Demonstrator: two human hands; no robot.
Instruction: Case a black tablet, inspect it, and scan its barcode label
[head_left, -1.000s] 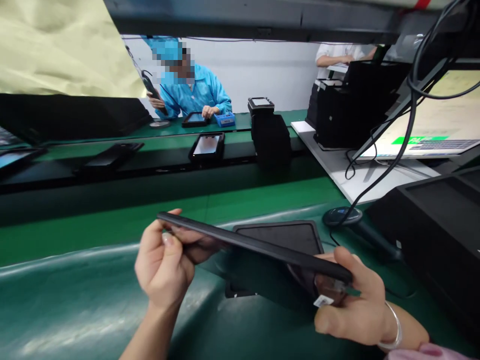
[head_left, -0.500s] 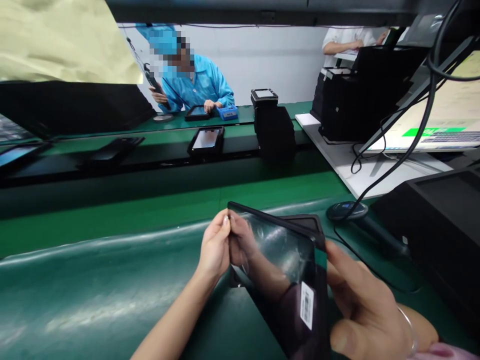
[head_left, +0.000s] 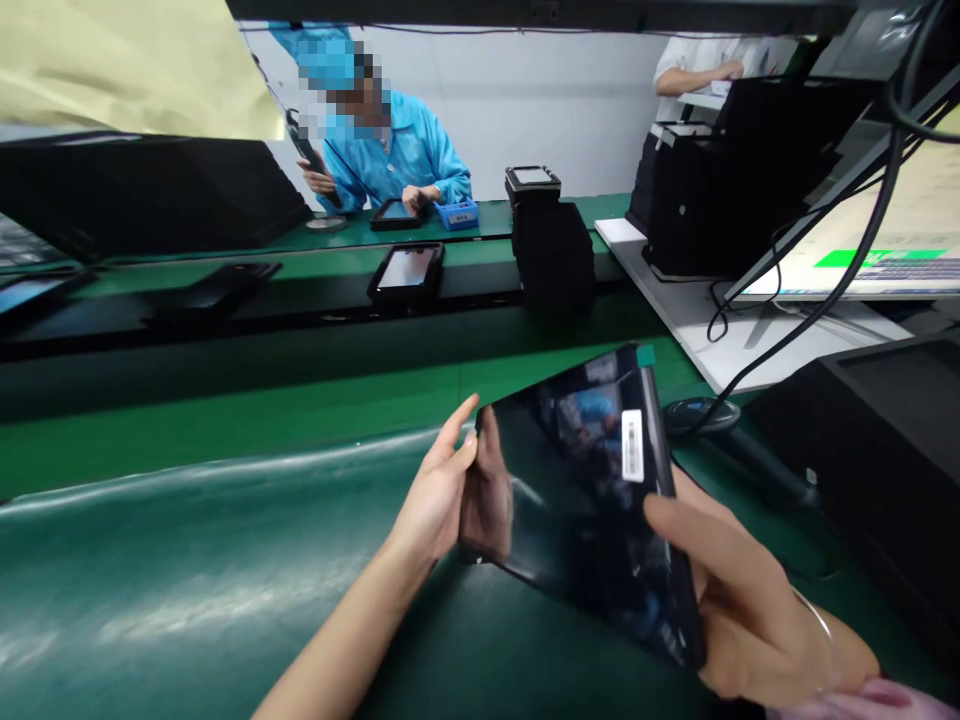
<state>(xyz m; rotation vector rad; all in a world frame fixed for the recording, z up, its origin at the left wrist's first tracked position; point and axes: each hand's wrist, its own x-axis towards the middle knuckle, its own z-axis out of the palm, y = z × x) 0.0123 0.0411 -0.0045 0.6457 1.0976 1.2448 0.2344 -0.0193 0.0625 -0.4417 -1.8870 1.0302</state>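
One held tablet [head_left: 592,500], two hands

Glossy black tablet [head_left: 581,500] with white barcode sticker, tilted screen-up above green belt

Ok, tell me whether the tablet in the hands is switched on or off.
Off, as far as shows: the tablet has a dark glass face with only reflections and a white barcode sticker, held tilted between left hand and right hand.

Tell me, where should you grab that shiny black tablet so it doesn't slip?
Probably by its two opposite edges, from the sides. The tablet is thin, flat and glossy, tilted up off the table; the left hand and right hand pinch its edges this way.
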